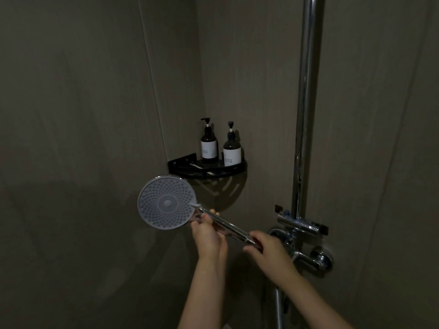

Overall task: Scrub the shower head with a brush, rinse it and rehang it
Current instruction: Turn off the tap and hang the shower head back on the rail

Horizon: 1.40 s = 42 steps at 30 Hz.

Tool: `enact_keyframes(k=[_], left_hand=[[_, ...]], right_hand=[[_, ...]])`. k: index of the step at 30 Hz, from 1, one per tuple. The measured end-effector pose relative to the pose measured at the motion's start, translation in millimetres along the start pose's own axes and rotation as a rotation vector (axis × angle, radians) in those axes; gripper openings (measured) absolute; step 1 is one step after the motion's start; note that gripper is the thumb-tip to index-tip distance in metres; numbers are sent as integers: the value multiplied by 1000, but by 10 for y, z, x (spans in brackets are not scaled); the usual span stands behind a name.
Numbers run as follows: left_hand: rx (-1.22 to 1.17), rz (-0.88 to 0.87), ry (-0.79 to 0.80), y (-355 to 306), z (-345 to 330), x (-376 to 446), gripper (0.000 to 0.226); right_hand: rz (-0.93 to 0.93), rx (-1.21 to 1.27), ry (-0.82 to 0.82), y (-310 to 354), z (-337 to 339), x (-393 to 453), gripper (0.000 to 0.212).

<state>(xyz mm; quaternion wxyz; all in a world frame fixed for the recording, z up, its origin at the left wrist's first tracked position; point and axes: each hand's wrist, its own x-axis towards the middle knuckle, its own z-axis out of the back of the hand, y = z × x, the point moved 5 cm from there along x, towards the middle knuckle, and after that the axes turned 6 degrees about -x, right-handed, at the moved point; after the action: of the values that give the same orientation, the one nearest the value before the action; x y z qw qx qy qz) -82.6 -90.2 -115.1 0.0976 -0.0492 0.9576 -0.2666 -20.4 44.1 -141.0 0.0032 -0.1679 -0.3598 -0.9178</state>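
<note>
The shower head is off its holder, its round grey spray face turned toward me, left of centre. Its chrome handle runs down to the right. My left hand grips the handle just below the face. My right hand grips the lower end of the handle, where the hose joins. A white-handled brush seems to lie on the black corner shelf above the head; the dim light hides most of it.
Two dark pump bottles stand on the corner shelf. A chrome riser pipe runs up the right wall, with the mixer valve and tap fittings just right of my right hand. Dark tiled walls surround.
</note>
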Motion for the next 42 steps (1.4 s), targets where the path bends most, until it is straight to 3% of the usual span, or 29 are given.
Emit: enact_keyframes(k=[2, 3, 6, 7, 9, 11, 13, 15, 17, 19, 21, 23, 25, 29, 31, 33, 35, 37, 39, 40, 42], left_hand=[[8, 31, 19, 25, -3, 30, 27], [13, 39, 27, 28, 5, 49, 30], [1, 66, 55, 32, 34, 56, 37], [-19, 69, 58, 31, 40, 54, 39], [-47, 64, 40, 33, 45, 59, 39], [-40, 40, 2, 40, 42, 66, 34], [-30, 25, -10, 60, 18, 45, 26], [-25, 37, 5, 92, -19, 4, 20], [-14, 34, 32, 86, -46, -6, 17], [-7, 51, 112, 36, -64, 14, 18], [-16, 136, 241, 11, -76, 14, 17], [-18, 190, 296, 2, -69, -6, 16], [-26, 153, 243, 19, -51, 2, 16], [-44, 11, 97, 38, 27, 53, 14], [-64, 36, 131, 52, 13, 75, 10], [-54, 119, 157, 73, -26, 81, 10], [-71, 182, 214, 88, -34, 125, 34], [-72, 248, 355, 79, -52, 143, 49], [-37, 337, 468, 103, -78, 96, 50], [1, 357, 462, 132, -84, 73, 45], [104, 291, 310, 201, -66, 82, 38]], right_hand=[[53, -43, -35, 11, -31, 0, 12], [31, 40, 33, -10, -43, 20, 12], [-295, 697, 435, -57, -93, 15, 23], [-337, 806, 508, -57, -72, 13, 24], [-246, 640, 487, -53, -32, 47, 18], [-122, 130, 294, -35, -28, 83, 13], [-123, -309, 96, 31, -34, 89, 30], [-161, -458, -27, 99, -67, 125, 30], [-226, -387, -3, 84, -89, 217, 23], [-337, -60, 264, -38, -171, 281, 14], [-465, 389, 733, -28, -256, 175, 19], [-465, 573, 924, 8, -216, 92, 24], [-386, 383, 757, -18, -195, 149, 18], [-204, -288, 22, 76, -98, 220, 26], [-163, -375, -92, 197, -64, 201, 21], [-161, -365, -6, 248, -102, 251, 20], [-227, -225, 151, 243, -185, 280, 18], [-350, 68, 482, 166, -348, 204, 11], [-430, 391, 886, 153, -476, 36, 28], [-443, 469, 960, 133, -477, -2, 33], [-441, 410, 820, 43, -455, 57, 27]])
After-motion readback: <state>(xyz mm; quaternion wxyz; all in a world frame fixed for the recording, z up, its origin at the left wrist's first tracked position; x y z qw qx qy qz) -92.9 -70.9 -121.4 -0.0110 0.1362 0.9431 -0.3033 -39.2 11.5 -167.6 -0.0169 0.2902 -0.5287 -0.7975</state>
